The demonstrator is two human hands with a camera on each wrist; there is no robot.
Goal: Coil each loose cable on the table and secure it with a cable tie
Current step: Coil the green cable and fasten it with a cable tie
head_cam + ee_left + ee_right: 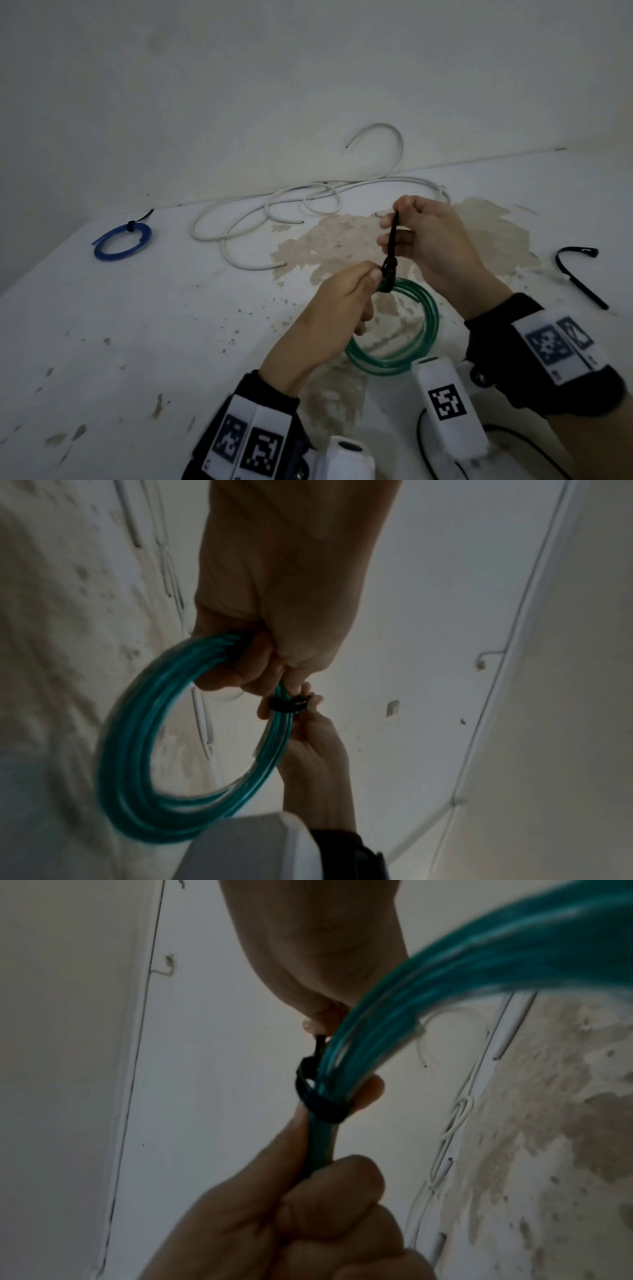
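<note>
glossy green coil [404,342], black tie [390,260] looped, both hands pinching

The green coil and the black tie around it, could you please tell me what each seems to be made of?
The green coil looks like translucent plastic tubing or clear-jacketed cable: glossy, with pale streaks showing through the strands. The black tie looks matte and dull, lying as a flat band around the strands, so plastic or a fabric strap; the blur leaves that open.

Head view down over table [137,342], both wrist views close, upward, sharing green coil [137,764]
</note>
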